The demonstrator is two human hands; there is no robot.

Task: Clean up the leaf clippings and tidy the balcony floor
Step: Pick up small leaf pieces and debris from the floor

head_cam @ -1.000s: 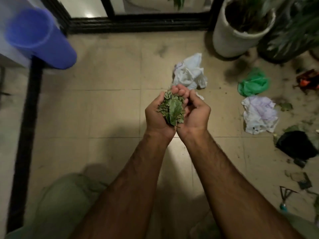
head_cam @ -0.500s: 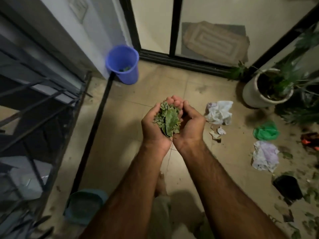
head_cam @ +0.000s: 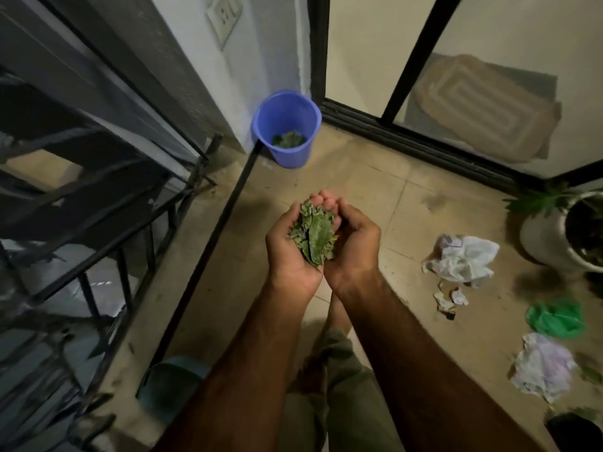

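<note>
1. The leaf clippings lie heaped in a two-handed grip. The left hand and right hand are cupped edge to edge, with fingers curled up round the pile, above the balcony floor.
2. Over the last second the load has stayed intact while the view swung from the litter to the corner (the person seems to have risen). The carry is probably close to the tipping-out.
3. The blue bucket stands ahead in the corner, well apart from the hands, with green leaves already at its bottom.
4. Crumpled paper and a green bag are still on the floor at right.
</note>
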